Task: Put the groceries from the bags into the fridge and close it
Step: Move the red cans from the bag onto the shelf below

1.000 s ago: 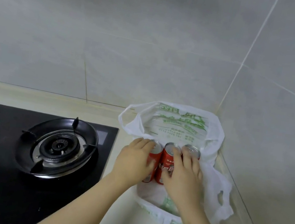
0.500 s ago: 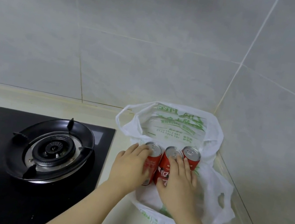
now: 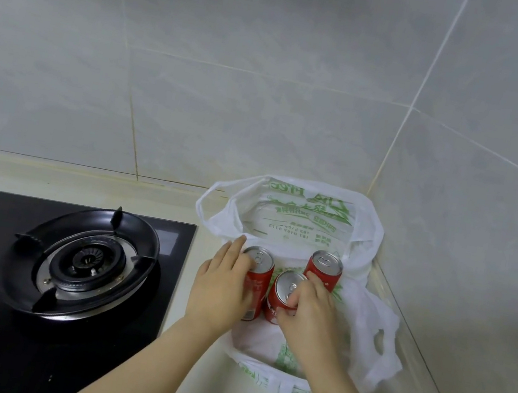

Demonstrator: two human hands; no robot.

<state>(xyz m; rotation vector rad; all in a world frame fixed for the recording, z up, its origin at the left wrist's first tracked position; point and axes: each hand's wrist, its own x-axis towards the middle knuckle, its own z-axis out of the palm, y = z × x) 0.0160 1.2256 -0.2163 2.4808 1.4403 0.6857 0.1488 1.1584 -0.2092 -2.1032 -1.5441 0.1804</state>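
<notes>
Left hand [image 3: 221, 288] curls round the left can [image 3: 260, 277]; right hand [image 3: 308, 311], fingers bent, grips the middle can [image 3: 284, 284]

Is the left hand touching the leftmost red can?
Touching. The head view shows the left hand curled round the leftmost red can, with no gap between them.

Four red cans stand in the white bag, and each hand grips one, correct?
Three, not four. The head view shows the left hand gripping the left can, the right hand gripping the middle can, the back can untouched, all in the bag.
</notes>
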